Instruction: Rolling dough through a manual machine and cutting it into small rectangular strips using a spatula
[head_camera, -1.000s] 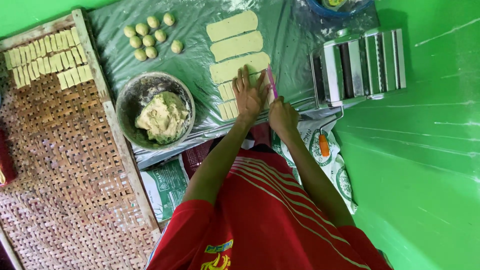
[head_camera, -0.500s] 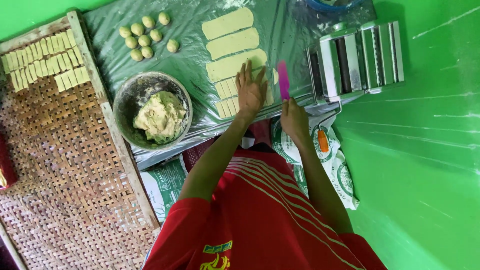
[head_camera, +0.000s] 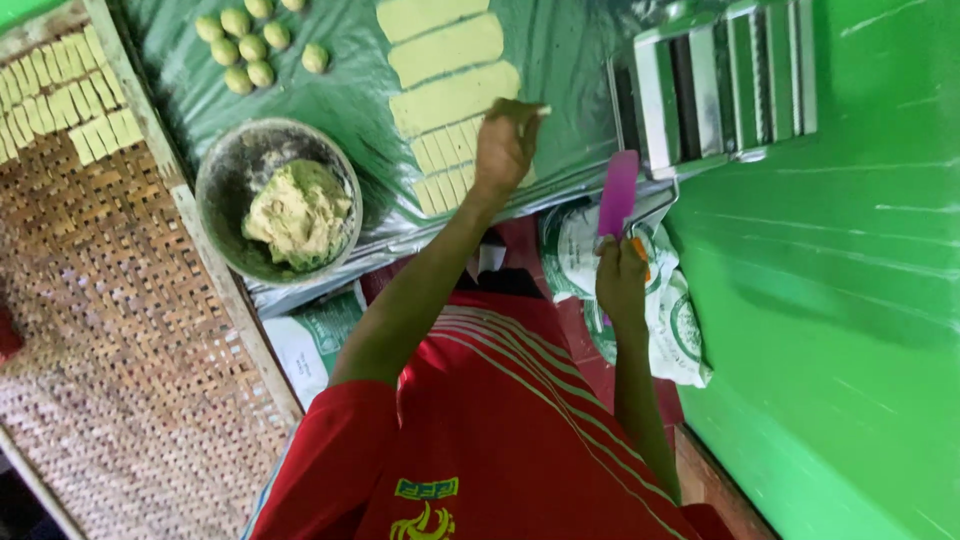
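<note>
My left hand (head_camera: 505, 148) rests over a row of small cut dough pieces (head_camera: 440, 172) on the green plastic sheet (head_camera: 340, 95). Its fingers are curled, and a pale dough piece shows at the fingertips. My right hand (head_camera: 620, 282) is drawn back near my body and holds a pink flat scraper (head_camera: 618, 192) upright, clear of the dough. Beyond the cut row lie three uncut yellow dough strips (head_camera: 445, 50). My red shirt fills the bottom of the view.
A metal bowl (head_camera: 215, 165) holding a lump of dough (head_camera: 298, 212) stands to the left. Several dough balls (head_camera: 245, 45) lie behind it. A woven tray (head_camera: 110, 340) carries cut pieces (head_camera: 60, 110). A metal pasta roller (head_camera: 720, 80) stands right, above a printed bag (head_camera: 675, 320).
My right hand lifted the pink scraper off the dough and pulled it right and back toward me. My left hand went from lying flat on the strip to curled fingers.
</note>
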